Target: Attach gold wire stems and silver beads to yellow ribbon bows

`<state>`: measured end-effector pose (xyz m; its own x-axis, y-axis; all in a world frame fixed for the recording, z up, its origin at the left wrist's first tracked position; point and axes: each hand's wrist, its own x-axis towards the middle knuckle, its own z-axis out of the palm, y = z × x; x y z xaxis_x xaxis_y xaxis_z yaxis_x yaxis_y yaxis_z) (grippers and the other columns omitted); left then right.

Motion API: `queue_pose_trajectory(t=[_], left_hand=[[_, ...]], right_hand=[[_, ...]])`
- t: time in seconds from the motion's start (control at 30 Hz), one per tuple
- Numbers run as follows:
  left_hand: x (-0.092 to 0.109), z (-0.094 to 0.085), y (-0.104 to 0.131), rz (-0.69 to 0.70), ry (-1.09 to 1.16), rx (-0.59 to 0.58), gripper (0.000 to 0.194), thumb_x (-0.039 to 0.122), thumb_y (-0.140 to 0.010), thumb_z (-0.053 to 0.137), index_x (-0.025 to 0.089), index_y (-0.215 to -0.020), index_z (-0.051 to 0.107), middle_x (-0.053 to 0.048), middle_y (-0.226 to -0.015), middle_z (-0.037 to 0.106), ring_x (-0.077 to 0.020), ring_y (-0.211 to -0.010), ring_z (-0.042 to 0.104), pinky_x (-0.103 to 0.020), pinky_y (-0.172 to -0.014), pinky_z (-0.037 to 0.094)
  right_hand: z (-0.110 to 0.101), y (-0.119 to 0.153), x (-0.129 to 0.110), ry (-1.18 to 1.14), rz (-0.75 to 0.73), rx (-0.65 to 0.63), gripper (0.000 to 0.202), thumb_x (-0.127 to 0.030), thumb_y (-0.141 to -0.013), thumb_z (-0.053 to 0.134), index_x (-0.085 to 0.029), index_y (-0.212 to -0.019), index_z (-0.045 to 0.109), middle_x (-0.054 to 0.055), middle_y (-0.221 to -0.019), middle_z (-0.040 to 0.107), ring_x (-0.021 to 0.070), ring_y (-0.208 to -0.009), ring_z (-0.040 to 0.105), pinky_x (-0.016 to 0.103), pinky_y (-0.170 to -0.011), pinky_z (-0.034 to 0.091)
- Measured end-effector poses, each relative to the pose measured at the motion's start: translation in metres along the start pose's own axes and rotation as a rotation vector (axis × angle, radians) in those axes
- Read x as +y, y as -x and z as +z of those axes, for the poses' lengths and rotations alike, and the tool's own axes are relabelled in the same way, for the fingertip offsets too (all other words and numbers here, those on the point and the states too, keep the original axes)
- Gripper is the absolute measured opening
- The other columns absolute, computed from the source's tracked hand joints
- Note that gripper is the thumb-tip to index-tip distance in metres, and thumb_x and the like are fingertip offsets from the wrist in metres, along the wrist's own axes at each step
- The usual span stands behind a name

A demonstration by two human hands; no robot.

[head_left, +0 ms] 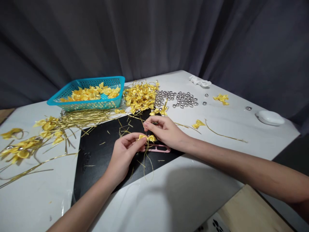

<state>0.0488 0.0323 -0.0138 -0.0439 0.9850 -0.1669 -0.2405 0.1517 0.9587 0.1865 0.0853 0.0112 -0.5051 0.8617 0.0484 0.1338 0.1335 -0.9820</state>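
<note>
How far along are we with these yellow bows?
Seemingly done: the heap, with beads and wire showing among its bows. In hand: one bow, held by the left hand, while the right hand pinches gold wire. Apparently left: plain bows in the basket, with silver beads and a wire bundle nearby.

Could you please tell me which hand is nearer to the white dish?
Right. The right hand is over the black mat, left of the white dish; the left hand, holding the yellow bow, is farther left.
</note>
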Motion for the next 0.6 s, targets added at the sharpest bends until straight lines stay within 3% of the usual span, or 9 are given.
queue_pose_trajectory(t=[0.23,0.43,0.6], left_hand=[[-0.0051,-0.0032,-0.0024,0.03,-0.07,-0.062,0.011,0.026,-0.073,0.069,0.016,-0.077,0.069,0.003,-0.066,0.062,-0.0049,-0.058,0.052,-0.013,-0.057,0.043],[-0.0036,-0.0029,-0.0009,0.047,-0.117,-0.05,0.012,0.026,-0.074,0.067,0.015,-0.077,0.066,0.004,-0.064,0.059,-0.0058,-0.057,0.05,-0.014,-0.056,0.041],[-0.0019,0.001,0.0011,0.076,-0.178,-0.02,0.012,0.026,-0.073,0.065,0.014,-0.072,0.061,0.004,-0.063,0.057,-0.0073,-0.058,0.05,-0.016,-0.057,0.042]], right_hand=[[-0.0027,-0.0021,0.0048,0.012,0.029,-0.059,0.019,-0.025,-0.086,0.051,-0.012,-0.073,0.055,-0.007,-0.051,0.045,0.0015,-0.038,0.035,0.015,-0.037,0.024],[-0.0033,-0.0012,0.0043,0.071,-0.106,-0.112,0.019,-0.023,-0.087,0.048,-0.012,-0.072,0.052,-0.007,-0.053,0.043,0.0016,-0.042,0.035,0.014,-0.04,0.026],[-0.006,-0.0046,0.0018,0.073,-0.127,-0.089,0.019,-0.022,-0.089,0.047,-0.012,-0.073,0.052,-0.004,-0.064,0.048,-0.0001,-0.041,0.038,0.013,-0.039,0.028]])
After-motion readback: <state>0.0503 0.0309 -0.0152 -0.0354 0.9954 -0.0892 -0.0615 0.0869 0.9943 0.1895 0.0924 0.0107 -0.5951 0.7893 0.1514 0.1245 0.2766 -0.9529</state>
